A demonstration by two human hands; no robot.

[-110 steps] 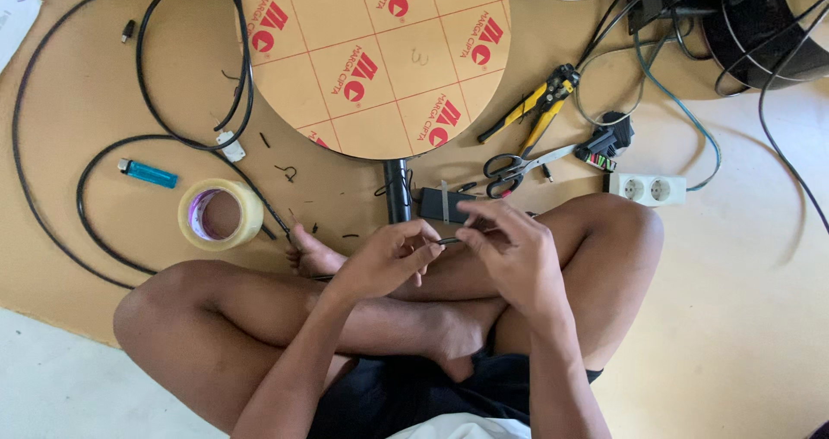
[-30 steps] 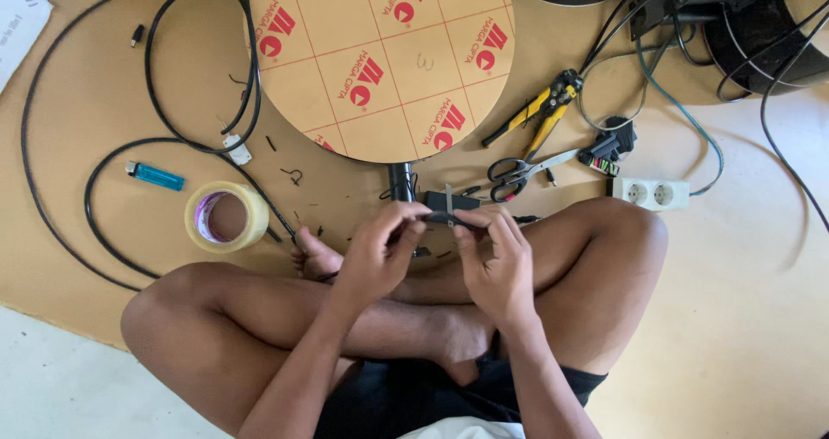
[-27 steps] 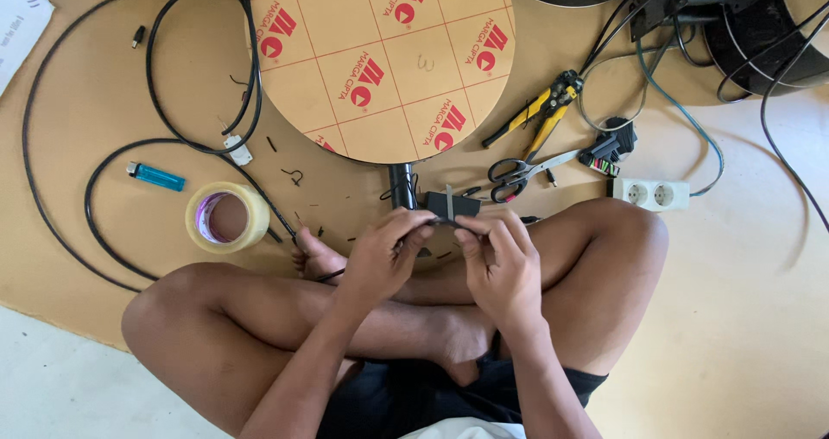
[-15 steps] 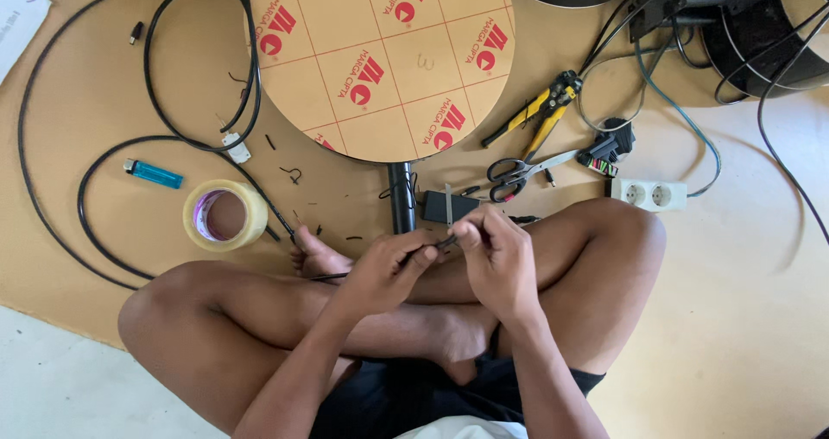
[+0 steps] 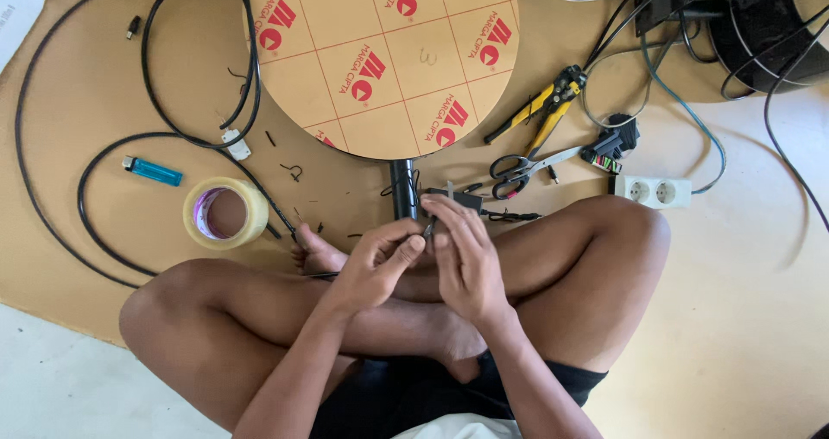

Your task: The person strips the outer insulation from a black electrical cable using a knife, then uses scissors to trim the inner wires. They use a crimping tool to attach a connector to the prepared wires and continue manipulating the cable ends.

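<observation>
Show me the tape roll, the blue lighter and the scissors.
tape roll [image 5: 256, 208], head view, on its outer band at the right side.
blue lighter [image 5: 159, 173], head view, mid-body.
scissors [image 5: 509, 166], head view, on the black handle loops.

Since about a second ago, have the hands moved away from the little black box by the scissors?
Yes. Both hands, left and right, have pulled back toward the body from the black box near the scissors.
</observation>
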